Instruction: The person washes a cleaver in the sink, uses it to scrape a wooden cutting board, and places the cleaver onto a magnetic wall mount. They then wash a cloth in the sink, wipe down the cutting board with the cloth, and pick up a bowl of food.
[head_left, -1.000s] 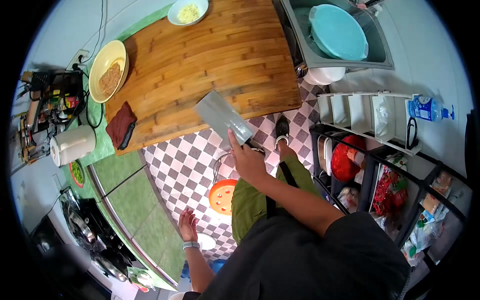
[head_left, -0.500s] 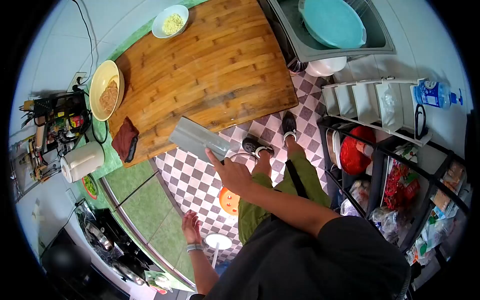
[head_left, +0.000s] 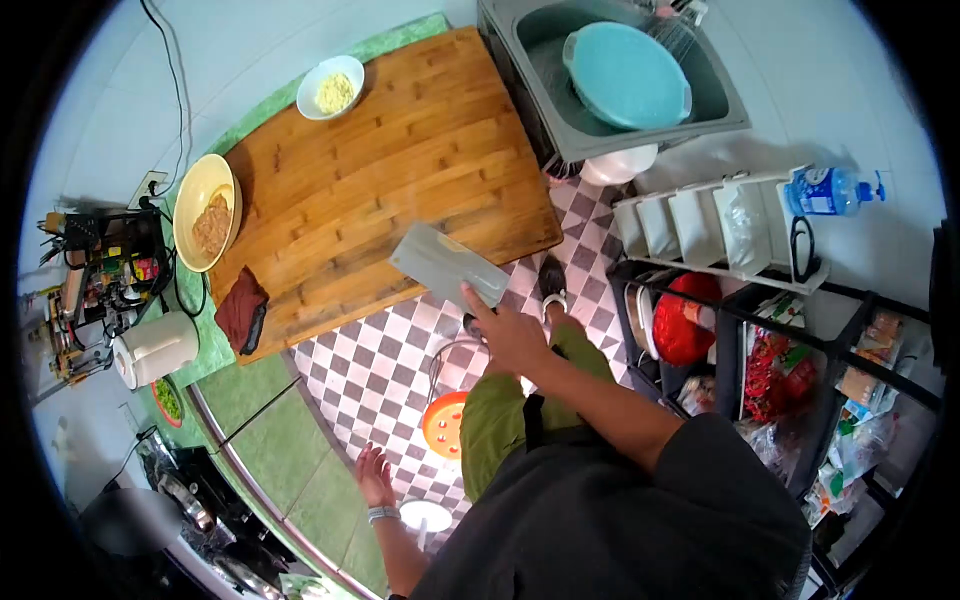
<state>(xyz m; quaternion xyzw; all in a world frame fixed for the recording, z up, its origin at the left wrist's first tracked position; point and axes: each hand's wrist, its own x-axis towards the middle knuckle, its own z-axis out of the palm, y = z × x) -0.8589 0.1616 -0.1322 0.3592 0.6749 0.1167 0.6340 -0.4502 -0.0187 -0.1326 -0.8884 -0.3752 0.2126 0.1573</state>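
A broad-bladed cleaver [head_left: 445, 262] is gripped in my right hand [head_left: 507, 338], its index finger laid along the blade. The blade reaches over the front edge of the wooden cutting board [head_left: 400, 150]. Low on the left, my left hand [head_left: 375, 476] hangs over the floor with fingers apart, holding nothing. A white bowl of chopped pale yellow bits [head_left: 335, 93] sits at the board's back edge. At the left edge stands a yellow bowl [head_left: 233, 190] holding ground meat [head_left: 212, 226]. A folded brown cloth [head_left: 240, 308] lies on the board's front left corner.
A grey sink [head_left: 545, 130] with a turquoise basin [head_left: 628, 75] adjoins the board on the right. Shelving [head_left: 735, 300] stands further right. A kettle [head_left: 158, 348] and a small dish of chopped greens [head_left: 168, 400] are at left. An orange stool [head_left: 444, 424] is on the checkered floor.
My right hand and the cleaver have shifted to the right along the board's front edge. The camera view has moved, so the surroundings appear lower and further left. My left hand stays open.
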